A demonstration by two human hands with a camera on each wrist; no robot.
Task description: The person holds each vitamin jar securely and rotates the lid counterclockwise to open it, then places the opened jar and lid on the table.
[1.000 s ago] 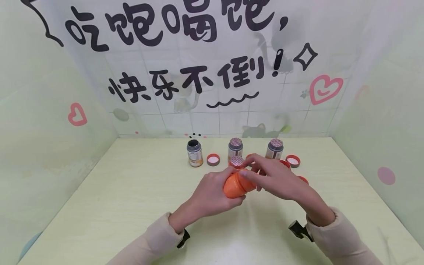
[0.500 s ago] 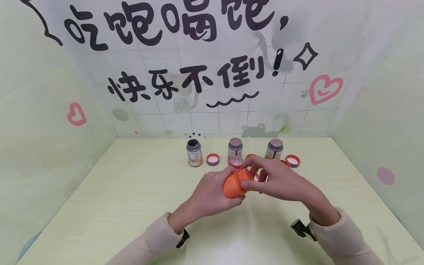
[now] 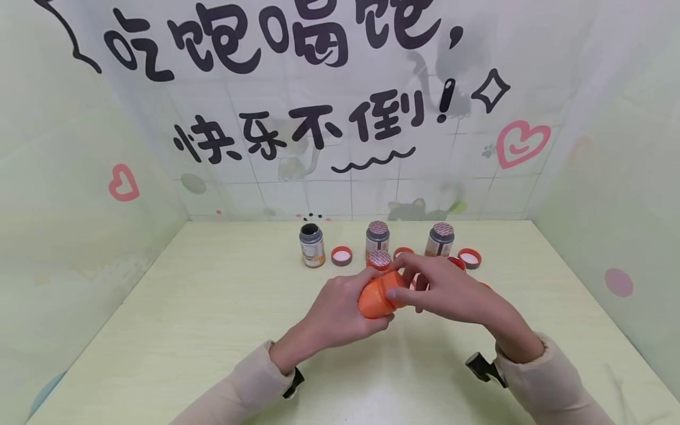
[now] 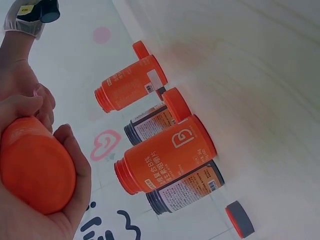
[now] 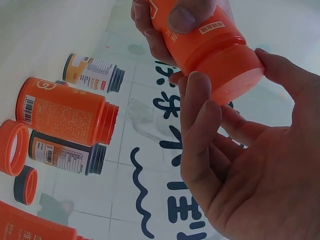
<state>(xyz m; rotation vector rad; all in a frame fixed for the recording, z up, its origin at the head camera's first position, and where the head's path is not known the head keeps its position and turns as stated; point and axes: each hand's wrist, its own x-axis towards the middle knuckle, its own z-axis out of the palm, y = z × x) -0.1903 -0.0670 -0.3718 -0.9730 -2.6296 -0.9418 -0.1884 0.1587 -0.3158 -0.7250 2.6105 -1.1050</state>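
My left hand (image 3: 340, 310) grips the body of an orange bottle (image 3: 374, 300), held above the table and tilted so that its cap end points toward the right hand. The bottle's rounded base fills part of the left wrist view (image 4: 37, 170). My right hand (image 3: 451, 289) pinches the orange cap (image 5: 231, 72) between thumb and fingertips. In the right wrist view the cap sits on the bottle, with a groove showing beneath it. Just behind the hands stands another orange bottle (image 4: 167, 155) with a foil-covered mouth.
Along the back stand an uncapped dark grey bottle (image 3: 312, 247) and two foil-sealed ones (image 3: 378, 237) (image 3: 441, 238). Grey-and-red caps (image 3: 342, 256) (image 3: 470, 258) lie beside them. A further orange bottle (image 4: 132, 82) stands to the right, largely hidden by the right hand in the head view.
My right thumb has shifted down and toward me on the cap, and the right wrist has turned and moved slightly right. The left hand and bottle have stayed nearly in place.
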